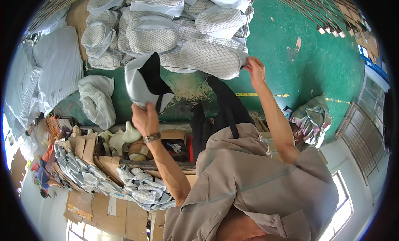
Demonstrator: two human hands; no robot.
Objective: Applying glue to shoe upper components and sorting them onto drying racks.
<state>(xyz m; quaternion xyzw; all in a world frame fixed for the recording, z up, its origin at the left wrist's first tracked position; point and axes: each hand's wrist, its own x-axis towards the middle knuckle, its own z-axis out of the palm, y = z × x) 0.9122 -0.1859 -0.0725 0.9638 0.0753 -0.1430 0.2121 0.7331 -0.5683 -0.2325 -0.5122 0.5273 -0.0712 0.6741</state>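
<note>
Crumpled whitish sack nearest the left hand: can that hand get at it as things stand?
Probably, though not with a free grip: the left hand holds a pale grey, black-lined piece. Nothing visible blocks the way to the crumpled whitish sack; depth is hard to judge.

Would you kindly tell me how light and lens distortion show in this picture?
Head view: the lower-right window glares white; head view: the fisheye picture ends in black, and the grille near its edge looks slanted; head view: the left hand and right hand are lit well enough to make out.
</note>
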